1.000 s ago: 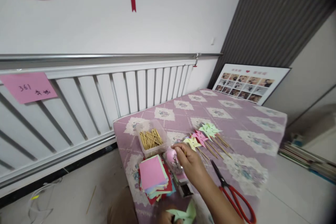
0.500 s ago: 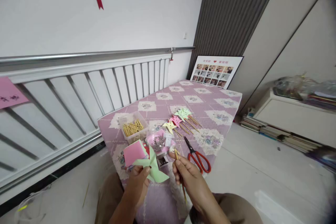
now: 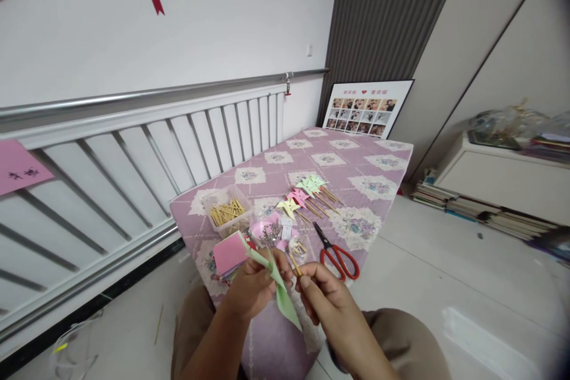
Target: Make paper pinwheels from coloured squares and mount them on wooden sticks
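A light green paper pinwheel (image 3: 285, 298), turned edge-on, is pinched at its middle by my left hand (image 3: 253, 285). My right hand (image 3: 327, 297) grips a thin wooden stick (image 3: 294, 262), whose tip points up and left close to the back of the pinwheel. Whether stick and paper touch is hidden by my fingers. Just beyond lie a stack of pink paper squares (image 3: 229, 254), a pink dish of small metal pins (image 3: 268, 230) and a small round container of little pieces (image 3: 298, 247). Red-handled scissors (image 3: 339, 258) rest to the right of my right hand.
A clear plastic box (image 3: 228, 212) full of short sticks stands at the left of the table (image 3: 327, 159). Finished pinwheels on sticks (image 3: 310, 185) in green, pink and yellow lie mid-table. A white radiator (image 3: 178, 151) borders the left side; a photo board (image 3: 367, 108) leans behind.
My hands have come closer together. The pinwheel has turned from facing me to edge-on, and the stick's tip has moved up to it.
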Demonstrator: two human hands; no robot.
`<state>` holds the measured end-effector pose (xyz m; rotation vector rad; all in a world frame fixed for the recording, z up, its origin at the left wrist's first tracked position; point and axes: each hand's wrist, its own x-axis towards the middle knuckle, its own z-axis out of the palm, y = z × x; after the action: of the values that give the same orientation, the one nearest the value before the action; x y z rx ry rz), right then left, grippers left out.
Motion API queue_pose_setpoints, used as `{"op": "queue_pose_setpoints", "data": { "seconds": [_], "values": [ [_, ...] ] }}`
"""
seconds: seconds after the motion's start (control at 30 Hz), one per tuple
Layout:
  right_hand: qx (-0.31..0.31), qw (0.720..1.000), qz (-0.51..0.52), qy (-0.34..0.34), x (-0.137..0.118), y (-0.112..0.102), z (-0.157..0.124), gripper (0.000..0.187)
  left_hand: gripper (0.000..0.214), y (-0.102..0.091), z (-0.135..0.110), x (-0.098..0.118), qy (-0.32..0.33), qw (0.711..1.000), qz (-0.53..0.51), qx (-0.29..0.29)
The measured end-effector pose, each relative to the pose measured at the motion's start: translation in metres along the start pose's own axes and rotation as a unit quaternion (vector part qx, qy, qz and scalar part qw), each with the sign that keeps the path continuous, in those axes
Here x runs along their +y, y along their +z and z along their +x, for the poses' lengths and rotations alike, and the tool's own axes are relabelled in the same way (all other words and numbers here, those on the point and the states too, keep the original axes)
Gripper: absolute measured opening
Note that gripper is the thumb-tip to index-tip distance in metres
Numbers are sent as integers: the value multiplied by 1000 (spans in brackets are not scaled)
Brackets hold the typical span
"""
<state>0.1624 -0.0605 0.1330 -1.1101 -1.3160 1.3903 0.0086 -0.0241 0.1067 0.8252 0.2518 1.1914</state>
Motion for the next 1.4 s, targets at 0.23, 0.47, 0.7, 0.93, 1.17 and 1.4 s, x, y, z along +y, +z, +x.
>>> {"op": "queue_pose_setpoints", "data": {
  "seconds": [0.23, 0.47, 0.7, 0.93, 1.17, 1.4],
  "values": [
    [28, 993, -99, -53, -14, -2, -6, 19, 21, 6, 4, -1, 7, 1000, 17, -12],
    [-1, 997, -63, -54, -20, 4, -12, 15, 26, 15, 5, 0, 0, 1000, -3, -25],
    [0, 995, -82, -49, -27, 8, -11, 17, 35, 13, 4, -3, 0, 1000, 18, 20],
    [-21, 999, -21, 29, -22, 9, -6, 21, 27, 5, 3, -8, 16, 1000, 26, -6],
    [-18, 1000, 3, 24, -17, 12, -5, 23, 29, 7, 2, -6, 4, 1000, 14, 11],
    [-36, 997, 42, 47, -8, 11, -3, 29, 33, 6, 3, -7, 22, 999, 37, 14]
  ]
}}
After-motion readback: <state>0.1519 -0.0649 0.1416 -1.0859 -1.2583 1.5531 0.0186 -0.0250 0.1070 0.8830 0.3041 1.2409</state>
